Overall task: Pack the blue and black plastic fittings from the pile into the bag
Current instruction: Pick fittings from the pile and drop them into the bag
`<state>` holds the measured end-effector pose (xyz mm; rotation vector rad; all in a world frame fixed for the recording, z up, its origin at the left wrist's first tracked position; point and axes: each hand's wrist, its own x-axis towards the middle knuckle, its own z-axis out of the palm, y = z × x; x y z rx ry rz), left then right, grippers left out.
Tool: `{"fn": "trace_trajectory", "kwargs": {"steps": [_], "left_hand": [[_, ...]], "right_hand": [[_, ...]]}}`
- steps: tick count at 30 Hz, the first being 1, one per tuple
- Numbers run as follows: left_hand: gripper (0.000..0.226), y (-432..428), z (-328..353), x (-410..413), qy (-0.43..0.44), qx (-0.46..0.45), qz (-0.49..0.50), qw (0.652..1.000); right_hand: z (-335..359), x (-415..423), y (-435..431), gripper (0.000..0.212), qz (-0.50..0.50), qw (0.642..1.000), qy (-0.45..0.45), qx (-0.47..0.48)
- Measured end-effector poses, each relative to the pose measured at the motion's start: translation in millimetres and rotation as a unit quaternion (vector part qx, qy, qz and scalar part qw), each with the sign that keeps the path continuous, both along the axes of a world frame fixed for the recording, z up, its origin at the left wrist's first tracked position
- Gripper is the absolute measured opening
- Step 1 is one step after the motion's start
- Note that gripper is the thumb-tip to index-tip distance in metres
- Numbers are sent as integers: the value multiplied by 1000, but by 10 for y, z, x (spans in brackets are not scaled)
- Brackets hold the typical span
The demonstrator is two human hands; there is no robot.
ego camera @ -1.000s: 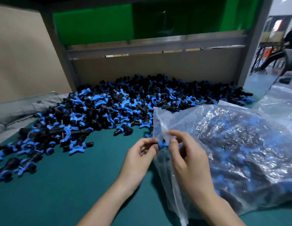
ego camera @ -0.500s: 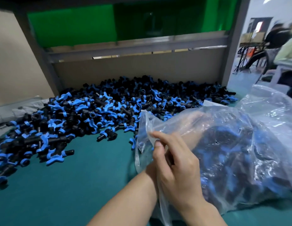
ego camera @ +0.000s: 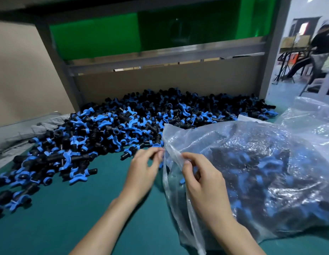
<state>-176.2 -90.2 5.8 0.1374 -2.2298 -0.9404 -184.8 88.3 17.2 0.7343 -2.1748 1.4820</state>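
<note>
The green table (ego camera: 68,227) is stretching out under both hands and running on to the left of them. Beyond the hands, against a cardboard wall (ego camera: 169,80), the pile (ego camera: 141,122) of blue and black plastic fittings is lying in a wide heap, spilling down to the left of the left hand and thinning into loose pieces there. To the right of the right hand, the bag (ego camera: 261,172) of clear film is lying on its side on the table, already bulging with fittings that are showing dark and blue through the plastic. Its open mouth is facing the hands. Beyond that bag, further to the right, a second clear bag (ego camera: 311,116) is sitting crumpled. Far to the left of the left hand, a grey cloth (ego camera: 22,133) is lying by the edge of the pile.

The right hand (ego camera: 202,183) is resting on the near side of the bag's mouth, its thumb and forefinger pinching the film just inside the rim, the other fingers curling behind. The left hand (ego camera: 143,172) is reaching in from the left, its fingers curling, and its fingertips are meeting the bunched rim of the bag and pinching it there, though motion blur is softening them. Just beyond the left hand, a single fitting (ego camera: 130,153) is lying apart from the pile.
</note>
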Motion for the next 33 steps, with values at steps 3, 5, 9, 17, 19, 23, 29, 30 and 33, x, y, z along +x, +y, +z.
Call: {"fn": "trace_trajectory", "kwargs": {"steps": [3, 5, 9, 17, 19, 23, 29, 30, 33], "left_hand": [[26, -503, -223, 129, -113, -55, 180, 976], [40, -657, -269, 120, -205, -56, 254, 944], [55, -752, -240, -29, -261, -83, 290, 917], [14, -842, -240, 14, -157, 67, 250, 953], [12, -852, -216, 93, -78, 178, 208, 959], [14, -862, -164, 236, -8, 286, 161, 945], [13, -874, -172, 345, 8, 361, 149, 921], [15, -882, -169, 348, 9, 367, 149, 918], [16, -895, -174, 349, 7, 365, 152, 918]], "right_hand": [[-54, -40, 9, 18, -5, 993, -80, 84], [-68, -41, 24, 20, -17, 986, -105, 130], [-75, -53, 53, 22, -35, 976, -132, 171], [-87, -64, 67, 21, -38, 971, -142, 186], [-81, -64, 67, 21, -38, 971, -143, 187], [-72, -60, 68, 21, -38, 970, -146, 189], [-84, -49, 67, 20, -38, 971, -142, 187], [-86, -49, 60, 20, -39, 972, -141, 186], [-89, -52, 56, 19, -40, 973, -137, 183]]}}
